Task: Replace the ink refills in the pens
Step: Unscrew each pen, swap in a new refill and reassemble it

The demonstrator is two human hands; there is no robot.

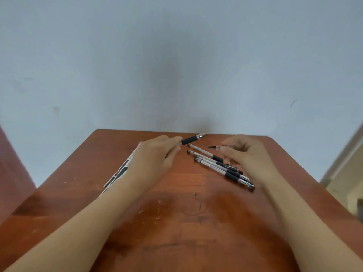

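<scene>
My left hand (157,154) grips a pen (193,138) with a black rubber grip and a silver tip that points right, toward the far table edge. My right hand (243,152) pinches a small dark-tipped piece, either a cap or a refill end (215,147), which points left. Between and below the hands lies a pile of several clear-barrelled pens with black grips (222,165), slanting from upper left to lower right on the table.
The reddish-brown wooden table (176,222) has scratches and ink marks. A flat white and black packet (119,171) lies at the left edge, partly hidden under my left forearm. A pale blue wall (176,65) rises right behind the table.
</scene>
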